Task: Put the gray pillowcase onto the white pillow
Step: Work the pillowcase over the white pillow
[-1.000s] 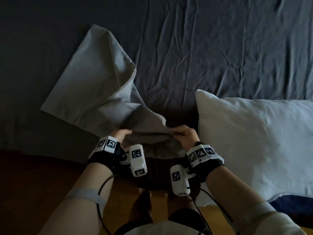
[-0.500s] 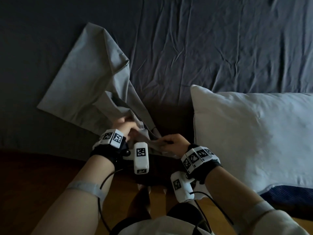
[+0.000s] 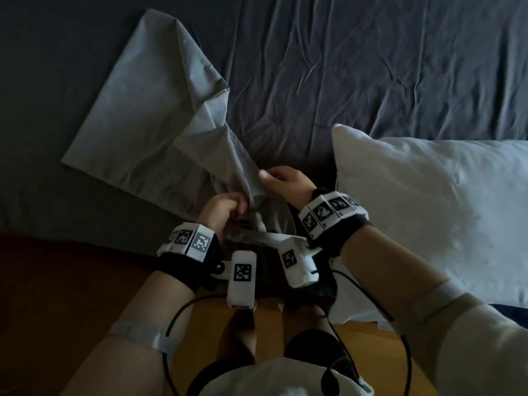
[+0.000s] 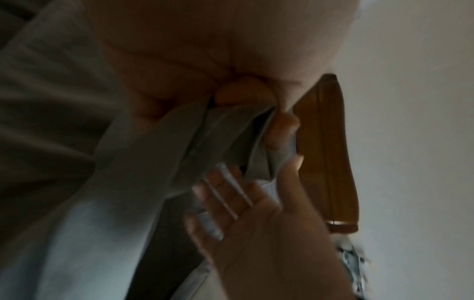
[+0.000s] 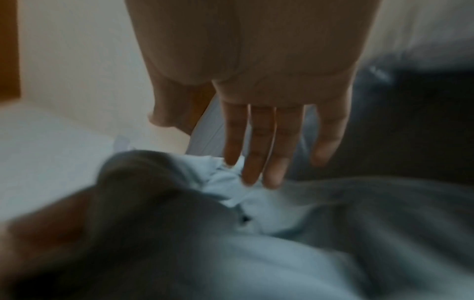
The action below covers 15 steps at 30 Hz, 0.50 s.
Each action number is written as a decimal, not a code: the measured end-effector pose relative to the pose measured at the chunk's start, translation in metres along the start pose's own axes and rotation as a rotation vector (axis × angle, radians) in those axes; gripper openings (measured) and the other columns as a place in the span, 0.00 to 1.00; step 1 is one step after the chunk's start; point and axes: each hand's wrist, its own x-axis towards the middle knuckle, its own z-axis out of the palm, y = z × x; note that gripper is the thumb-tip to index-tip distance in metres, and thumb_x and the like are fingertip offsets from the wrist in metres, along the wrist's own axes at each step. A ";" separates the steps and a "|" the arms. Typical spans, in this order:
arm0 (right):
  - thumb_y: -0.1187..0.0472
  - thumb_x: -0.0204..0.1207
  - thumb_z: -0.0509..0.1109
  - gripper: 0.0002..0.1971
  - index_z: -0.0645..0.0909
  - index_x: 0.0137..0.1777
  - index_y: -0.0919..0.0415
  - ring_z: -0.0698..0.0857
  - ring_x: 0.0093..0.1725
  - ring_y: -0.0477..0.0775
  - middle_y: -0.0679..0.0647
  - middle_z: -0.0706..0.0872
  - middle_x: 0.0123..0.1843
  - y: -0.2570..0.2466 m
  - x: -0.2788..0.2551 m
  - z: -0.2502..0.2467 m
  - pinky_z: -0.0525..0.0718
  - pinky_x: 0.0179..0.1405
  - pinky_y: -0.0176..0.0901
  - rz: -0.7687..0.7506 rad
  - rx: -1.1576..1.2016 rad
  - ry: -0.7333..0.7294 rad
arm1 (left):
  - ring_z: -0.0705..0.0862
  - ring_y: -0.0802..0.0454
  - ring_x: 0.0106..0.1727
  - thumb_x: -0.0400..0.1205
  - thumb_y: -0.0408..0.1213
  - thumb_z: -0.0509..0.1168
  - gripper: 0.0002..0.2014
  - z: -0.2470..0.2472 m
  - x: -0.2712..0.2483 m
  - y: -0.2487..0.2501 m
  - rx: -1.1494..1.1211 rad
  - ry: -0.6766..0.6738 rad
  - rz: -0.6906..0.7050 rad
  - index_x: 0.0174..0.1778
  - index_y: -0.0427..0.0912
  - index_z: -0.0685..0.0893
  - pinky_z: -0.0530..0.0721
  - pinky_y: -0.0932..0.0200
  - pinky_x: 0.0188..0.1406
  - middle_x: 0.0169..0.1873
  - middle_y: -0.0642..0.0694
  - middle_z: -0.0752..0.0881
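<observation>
Head view first, from the left: the gray pillowcase [image 3: 148,115] lies spread on the dark gray bedsheet [image 3: 371,67], its far end flat and creased, its near end gathered into a bunch that rises off the bed toward the person's hands at the mattress edge. No brand name, label or readable writing shows on the cloth; the only markings anywhere are the black-and-white square code tags on the wrist bands [image 3: 187,241] and on the small white camera housings [image 3: 242,274] hanging below them, and those carry patterns rather than letters. The left hand [image 3: 221,212] has its fingers curled tight around the bunched edge of the pillowcase, and the left wrist view confirms it, with folds of gray fabric pinched between thumb and fingertips. Just to the right and touching the same bunch, the right hand [image 3: 285,182] sits a little higher, thumb laid over the fabric; in the right wrist view its fingers [image 5: 259,146] are nearly straight, the tips resting on a crumpled pale fold of the pillowcase without closing round it. Further right, the white pillow [image 3: 428,212] lies on the bed, plump and softly wrinkled, its near-left corner close beside the right wrist, bare of any cover. Below the bed edge there is wooden floor [image 3: 71,281], and cables [image 3: 183,312] trail from both wrist bands along the forearms.
</observation>
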 end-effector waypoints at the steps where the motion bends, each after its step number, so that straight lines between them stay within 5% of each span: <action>1: 0.48 0.76 0.67 0.14 0.82 0.47 0.60 0.82 0.40 0.51 0.53 0.83 0.38 -0.007 0.001 0.006 0.80 0.46 0.43 -0.001 0.083 -0.033 | 0.77 0.57 0.21 0.62 0.29 0.55 0.16 0.000 0.001 -0.001 0.107 -0.040 -0.001 0.08 0.44 0.74 0.72 0.62 0.29 0.13 0.52 0.79; 4: 0.60 0.72 0.73 0.07 0.82 0.34 0.52 0.82 0.33 0.49 0.51 0.83 0.31 -0.010 0.007 0.018 0.85 0.49 0.50 -0.061 0.093 0.024 | 0.75 0.59 0.22 0.53 0.29 0.54 0.12 -0.008 -0.004 -0.004 0.344 -0.172 -0.041 0.09 0.46 0.79 0.68 0.62 0.30 0.13 0.54 0.79; 6: 0.68 0.70 0.73 0.12 0.82 0.32 0.49 0.83 0.33 0.49 0.50 0.84 0.30 -0.006 0.008 0.022 0.86 0.51 0.53 -0.072 0.093 0.036 | 0.75 0.62 0.19 0.53 0.28 0.53 0.13 -0.014 -0.007 -0.001 0.378 -0.225 -0.094 0.10 0.45 0.81 0.69 0.66 0.25 0.12 0.52 0.79; 9: 0.62 0.73 0.72 0.03 0.81 0.40 0.55 0.84 0.29 0.44 0.49 0.84 0.30 -0.010 0.000 0.027 0.85 0.40 0.41 -0.055 0.173 0.027 | 0.73 0.62 0.16 0.52 0.28 0.53 0.13 -0.019 -0.010 0.010 0.414 -0.227 -0.132 0.09 0.43 0.80 0.68 0.70 0.20 0.10 0.51 0.77; 11: 0.58 0.70 0.75 0.13 0.79 0.53 0.57 0.82 0.27 0.38 0.46 0.83 0.32 -0.013 -0.003 0.026 0.80 0.33 0.31 -0.044 0.154 0.020 | 0.71 0.62 0.15 0.51 0.28 0.53 0.12 -0.016 -0.012 0.018 0.479 -0.271 -0.147 0.08 0.43 0.79 0.67 0.70 0.18 0.09 0.51 0.76; 13: 0.64 0.66 0.78 0.22 0.78 0.60 0.60 0.80 0.29 0.36 0.44 0.81 0.32 -0.014 -0.004 0.022 0.79 0.36 0.31 -0.089 0.099 0.044 | 0.72 0.60 0.15 0.54 0.27 0.55 0.14 -0.010 -0.015 0.024 0.507 -0.292 -0.160 0.09 0.44 0.81 0.68 0.70 0.16 0.09 0.51 0.76; 15: 0.67 0.64 0.78 0.19 0.79 0.54 0.58 0.81 0.32 0.38 0.43 0.81 0.32 -0.014 -0.008 0.015 0.82 0.43 0.39 -0.118 0.074 0.101 | 0.78 0.61 0.18 0.68 0.20 0.58 0.19 -0.006 -0.011 0.028 0.464 -0.153 -0.131 0.19 0.46 0.84 0.75 0.73 0.18 0.11 0.53 0.80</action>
